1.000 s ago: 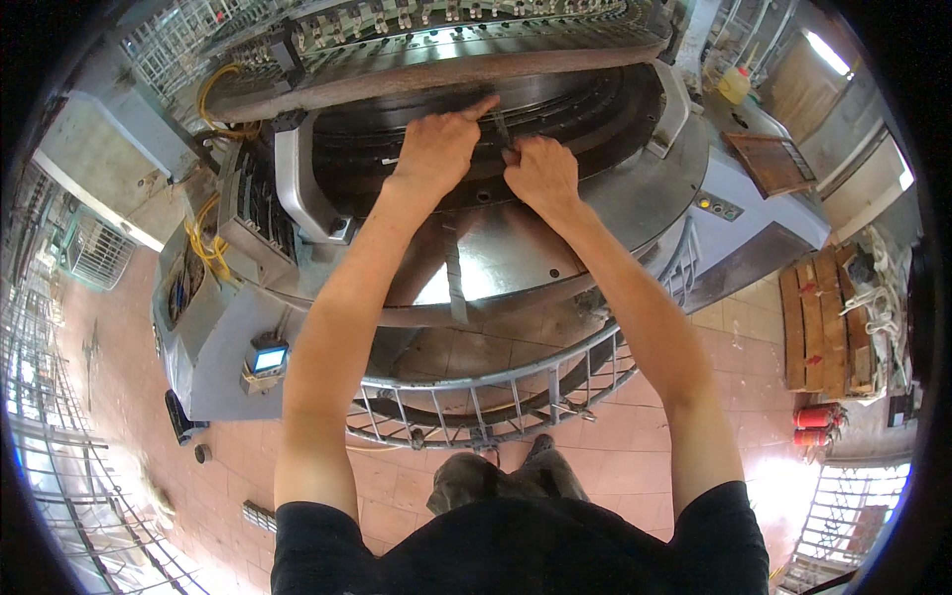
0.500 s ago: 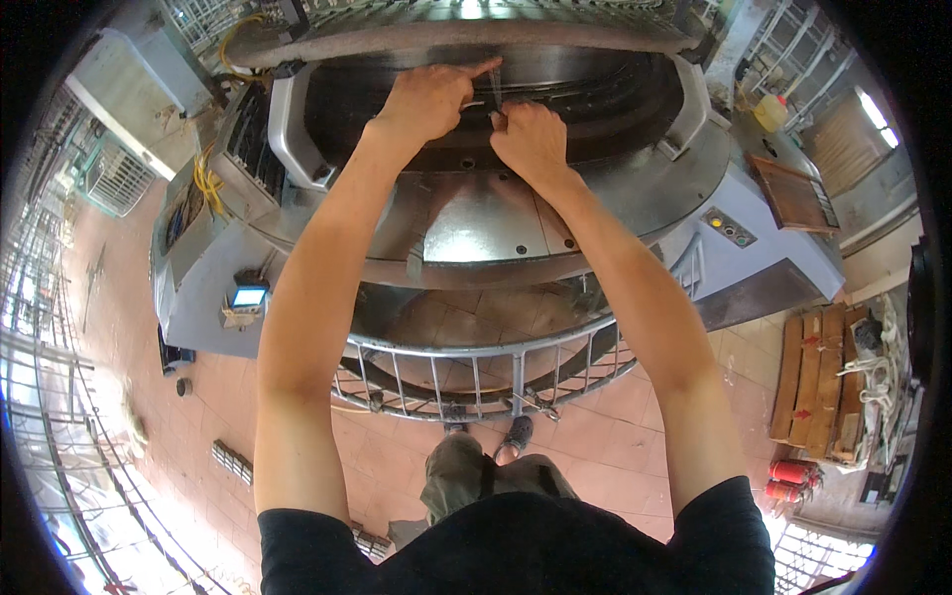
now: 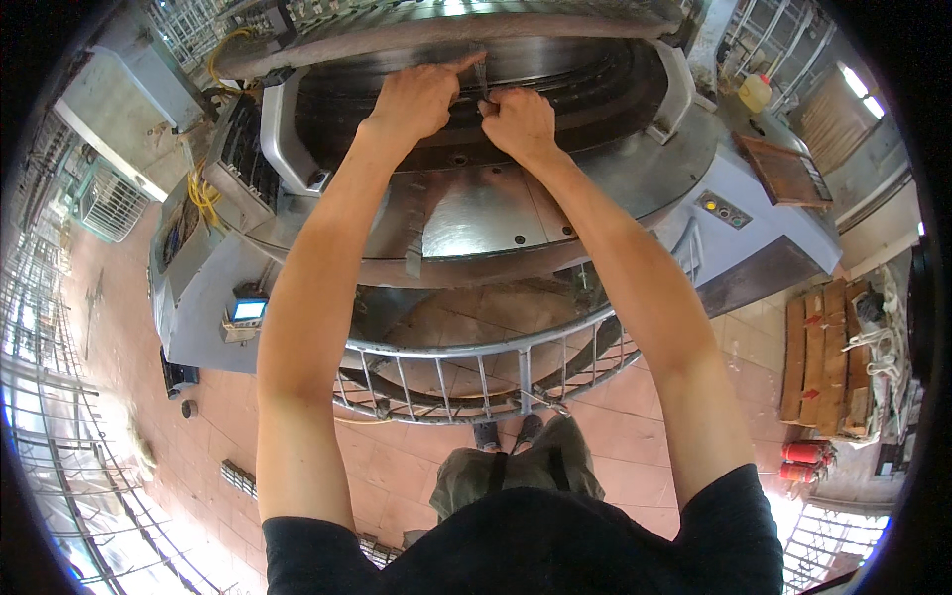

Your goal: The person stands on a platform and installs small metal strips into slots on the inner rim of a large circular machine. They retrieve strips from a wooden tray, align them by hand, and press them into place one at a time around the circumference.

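Observation:
Both my arms reach forward into the opening of a large round metal machine. My left hand has its index finger stretched right, its tip by the top of a thin pale strip. The other fingers of that hand are curled, and what they may hold is hidden. Just right of it, my right hand is closed in a pinch at the strip's lower end. The strip stands nearly upright against the dark inner wall; its exact kind is too small to tell.
A curved grey railing runs between my feet and the machine. A small lit screen is at left, a button panel at right. Yellow cables hang at the left. Wooden boards and red cylinders are at far right.
The view has shifted a little, and my legs appear closer to the railing. Both hands keep nearly the same pose at the strip.

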Motion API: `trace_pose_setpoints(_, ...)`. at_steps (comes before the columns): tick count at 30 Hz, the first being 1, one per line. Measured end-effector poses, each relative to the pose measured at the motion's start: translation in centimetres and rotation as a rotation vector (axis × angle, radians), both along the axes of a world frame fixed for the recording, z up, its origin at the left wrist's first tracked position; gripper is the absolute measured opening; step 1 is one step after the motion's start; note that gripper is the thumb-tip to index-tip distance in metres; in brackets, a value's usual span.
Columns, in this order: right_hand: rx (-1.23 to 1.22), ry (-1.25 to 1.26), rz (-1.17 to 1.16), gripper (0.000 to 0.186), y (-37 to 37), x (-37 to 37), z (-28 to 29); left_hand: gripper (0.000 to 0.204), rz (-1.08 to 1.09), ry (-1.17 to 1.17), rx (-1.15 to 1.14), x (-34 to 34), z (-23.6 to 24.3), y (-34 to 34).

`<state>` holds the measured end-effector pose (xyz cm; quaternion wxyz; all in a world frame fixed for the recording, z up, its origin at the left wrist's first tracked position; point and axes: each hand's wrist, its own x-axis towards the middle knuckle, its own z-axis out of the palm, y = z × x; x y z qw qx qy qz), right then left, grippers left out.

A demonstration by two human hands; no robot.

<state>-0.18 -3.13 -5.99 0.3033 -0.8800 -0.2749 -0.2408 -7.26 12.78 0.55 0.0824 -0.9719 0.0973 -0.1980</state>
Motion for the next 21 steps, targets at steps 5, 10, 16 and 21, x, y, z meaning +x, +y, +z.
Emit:
trace_pose_setpoints(5,0.045,-0.008,-0.051,0.017,1.5,3.1,-0.3,0.079,0.047,-0.026,0.001,0.6,0.9,-0.3)
trace_pose_setpoints(10,0.184,-0.074,-0.023,0.024,2.3,4.3,-0.3,0.091,0.071,-0.115,0.123,0.8,0.3,-0.1)
trace_pose_setpoints(16,0.189,0.002,-0.060,0.039,1.1,4.1,0.0,0.093,0.123,-0.103,0.160,0.8,0.2,-0.2)
trace_pose_setpoints(21,0.216,0.023,-0.078,0.047,1.3,4.4,0.3,0.057,0.069,-0.043,0.158,-0.4,0.9,-0.6)
